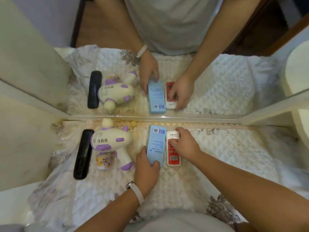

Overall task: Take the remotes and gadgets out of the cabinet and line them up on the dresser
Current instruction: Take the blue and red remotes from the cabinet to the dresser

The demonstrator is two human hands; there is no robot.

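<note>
On the dresser's quilted cloth (217, 156) lies a row of items. A black remote (83, 154) is at the left, a cream and purple toy gun (110, 141) beside it with a small printed bottle (104, 160) under its barrel. My left hand (146, 169) grips the near end of a light blue box (156, 144). Next to the box lies a red and white remote (173, 154); my right hand (184, 144) holds its far end, fingers curled over the top.
A mirror (217, 81) stands along the back edge of the dresser and repeats everything in it. Cream side panels (25, 139) close in on the left and right (299, 131). The quilted cloth stretches on to the right of the remote.
</note>
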